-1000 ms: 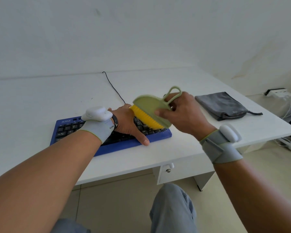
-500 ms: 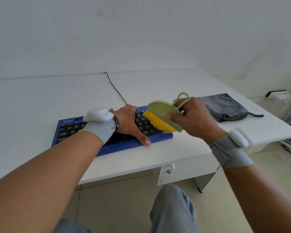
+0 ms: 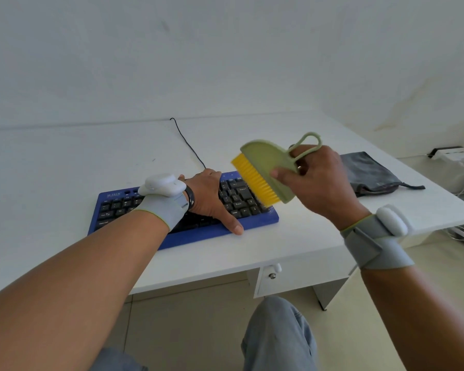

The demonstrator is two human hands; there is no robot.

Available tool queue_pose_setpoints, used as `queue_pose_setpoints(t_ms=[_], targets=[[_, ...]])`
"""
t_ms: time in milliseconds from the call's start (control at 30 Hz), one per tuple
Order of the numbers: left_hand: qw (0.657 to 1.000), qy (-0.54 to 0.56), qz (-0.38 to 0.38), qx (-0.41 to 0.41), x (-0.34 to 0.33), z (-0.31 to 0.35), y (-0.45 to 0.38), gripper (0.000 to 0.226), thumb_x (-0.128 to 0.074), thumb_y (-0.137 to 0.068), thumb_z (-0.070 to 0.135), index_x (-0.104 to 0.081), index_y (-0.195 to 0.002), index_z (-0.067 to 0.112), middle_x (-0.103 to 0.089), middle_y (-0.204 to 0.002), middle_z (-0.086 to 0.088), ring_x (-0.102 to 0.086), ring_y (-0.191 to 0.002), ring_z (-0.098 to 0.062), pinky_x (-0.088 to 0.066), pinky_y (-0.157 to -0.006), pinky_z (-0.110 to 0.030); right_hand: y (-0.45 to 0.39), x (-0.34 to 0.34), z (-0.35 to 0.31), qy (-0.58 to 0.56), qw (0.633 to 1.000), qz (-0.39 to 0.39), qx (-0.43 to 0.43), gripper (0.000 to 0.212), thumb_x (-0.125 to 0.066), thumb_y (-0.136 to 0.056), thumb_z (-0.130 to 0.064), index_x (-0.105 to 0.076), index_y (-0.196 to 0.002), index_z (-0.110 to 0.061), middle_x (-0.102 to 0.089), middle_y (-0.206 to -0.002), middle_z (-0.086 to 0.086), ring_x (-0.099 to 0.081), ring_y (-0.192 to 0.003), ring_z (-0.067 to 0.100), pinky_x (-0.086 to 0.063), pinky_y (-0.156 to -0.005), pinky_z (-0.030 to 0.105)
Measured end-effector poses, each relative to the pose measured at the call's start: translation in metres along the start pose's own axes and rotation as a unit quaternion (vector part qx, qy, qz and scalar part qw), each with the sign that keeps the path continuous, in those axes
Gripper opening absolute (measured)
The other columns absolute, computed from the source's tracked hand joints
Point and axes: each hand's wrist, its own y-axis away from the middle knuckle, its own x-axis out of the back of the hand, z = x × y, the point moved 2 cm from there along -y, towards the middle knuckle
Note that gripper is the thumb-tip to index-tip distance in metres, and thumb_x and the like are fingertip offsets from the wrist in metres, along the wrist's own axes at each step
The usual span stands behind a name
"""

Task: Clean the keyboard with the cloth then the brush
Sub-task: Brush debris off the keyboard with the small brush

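The white desk (image 3: 292,242) carried a blue keyboard (image 3: 134,202), its middle keys hidden under the flat left hand (image 3: 208,199). The grey cloth (image 3: 370,174) (partly behind the right hand (image 3: 319,180)) lay right. Fingers gripped the green brush (image 3: 268,167) above the keyboard's right end.

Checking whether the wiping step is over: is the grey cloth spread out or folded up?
Folded: the cloth lies bunched on the desk, right of the keyboard, untouched by either hand.

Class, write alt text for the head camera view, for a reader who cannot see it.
A person's right hand holds a green brush with yellow bristles over the right end of a blue keyboard, while the left hand rests flat on its keys. A grey cloth lies to the right on the white desk.
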Motion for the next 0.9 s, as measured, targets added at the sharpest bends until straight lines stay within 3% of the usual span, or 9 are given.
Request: queue_pose_setpoints(t_ms=[100, 200, 267, 400, 500, 567, 633, 700, 900], targets=[[1.000, 0.001, 0.002, -0.001, -0.001, -0.001, -0.001, 0.149, -0.069, -0.020, 0.093, -0.029, -0.147, 0.027, -0.034, -0.147, 0.006, -0.037, -0.137, -0.022, -0.020, -0.115, -0.057, 0.007, -0.014, 0.004, 0.033, 0.998, -0.054, -0.011, 0.027, -0.076, -0.077, -0.025, -0.053, -0.062, -0.025, -0.044, -0.051, -0.008, -0.040, -0.047, 0.011, -0.035, -0.051, 0.026], [1.000, -0.004, 0.001, 0.002, 0.000, 0.000, 0.000, 0.147, -0.073, -0.029, 0.090, -0.024, -0.149, 0.021, -0.032, -0.149, 0.004, -0.037, -0.137, -0.022, -0.020, -0.116, -0.055, 0.001, -0.008, 0.009, 0.076, 0.997, -0.006, -0.018, 0.017, -0.075, -0.076, -0.025, -0.059, -0.070, -0.023, -0.054, -0.058, 0.000, -0.050, -0.056, 0.022, -0.040, -0.056, 0.032], [1.000, -0.003, -0.003, 0.003, 0.001, 0.000, 0.001, 0.150, -0.073, -0.030, 0.090, -0.020, -0.152, 0.019, -0.030, -0.152, 0.003, -0.034, -0.140, -0.024, -0.018, -0.117, -0.056, -0.001, -0.002, 0.003, 0.050, 0.999, 0.018, 0.000, 0.016, -0.075, -0.077, -0.024, -0.063, -0.071, -0.015, -0.053, -0.056, -0.002, -0.049, -0.055, 0.021, -0.040, -0.055, 0.031], [1.000, -0.002, -0.002, 0.002, 0.000, 0.000, 0.000, 0.149, -0.072, -0.027, 0.090, -0.022, -0.151, 0.024, -0.030, -0.151, 0.005, -0.035, -0.139, -0.023, -0.018, -0.117, -0.056, 0.003, -0.014, 0.003, 0.034, 0.998, -0.054, -0.019, 0.018, -0.075, -0.077, -0.024, -0.062, -0.069, -0.015, -0.052, -0.055, 0.000, -0.045, -0.051, 0.016, -0.040, -0.052, 0.031], [1.000, -0.007, 0.000, 0.003, 0.001, 0.000, 0.002, 0.150, -0.073, -0.032, 0.089, -0.019, -0.153, 0.019, -0.029, -0.154, 0.003, -0.033, -0.141, -0.023, -0.016, -0.117, -0.056, -0.002, -0.011, 0.009, 0.069, 0.997, 0.012, -0.030, 0.020, -0.073, -0.076, -0.024, -0.063, -0.070, -0.008, -0.058, -0.060, 0.011, -0.052, -0.057, 0.027, -0.045, -0.056, 0.037], [1.000, -0.010, -0.005, 0.005, 0.001, 0.001, 0.002, 0.151, -0.073, -0.034, 0.089, -0.017, -0.154, 0.018, -0.026, -0.156, 0.003, -0.031, -0.143, -0.024, -0.016, -0.118, -0.056, -0.004, -0.009, 0.004, 0.040, 0.998, 0.036, -0.018, 0.021, -0.073, -0.077, -0.024, -0.063, -0.069, -0.007, -0.057, -0.056, 0.006, -0.052, -0.053, 0.020, -0.043, -0.051, 0.024], [1.000, -0.015, -0.002, 0.007, 0.001, 0.002, 0.002, 0.150, -0.072, -0.031, 0.090, -0.020, -0.152, 0.019, -0.029, -0.154, 0.003, -0.034, -0.140, -0.024, -0.018, -0.117, -0.056, -0.002, -0.013, 0.000, 0.018, 1.000, 0.000, -0.019, 0.021, -0.074, -0.077, -0.024, -0.063, -0.068, -0.009, -0.053, -0.053, 0.003, -0.045, -0.048, 0.013, -0.036, -0.046, 0.017], [1.000, -0.014, -0.004, 0.010, 0.001, 0.002, 0.003, 0.149, -0.073, -0.032, 0.089, -0.019, -0.152, 0.019, -0.028, -0.154, 0.003, -0.033, -0.141, -0.023, -0.017, -0.117, -0.056, -0.001, -0.021, 0.002, 0.049, 0.998, -0.030, -0.027, 0.020, -0.072, -0.078, -0.024, -0.063, -0.069, -0.009, -0.055, -0.057, 0.009, -0.046, -0.052, 0.019, -0.039, -0.051, 0.028], [1.000, -0.006, -0.008, 0.005, 0.002, 0.002, 0.004, 0.149, -0.075, -0.035, 0.087, -0.017, -0.154, 0.018, -0.026, -0.156, 0.003, -0.030, -0.143, -0.023, -0.015, -0.118, -0.055, -0.016, -0.013, 0.005, 0.074, 0.993, 0.084, -0.045, 0.032, -0.066, -0.081, -0.021, -0.046, -0.057, -0.017, -0.042, -0.051, 0.000, -0.043, -0.057, 0.027, -0.032, -0.057, 0.031]])
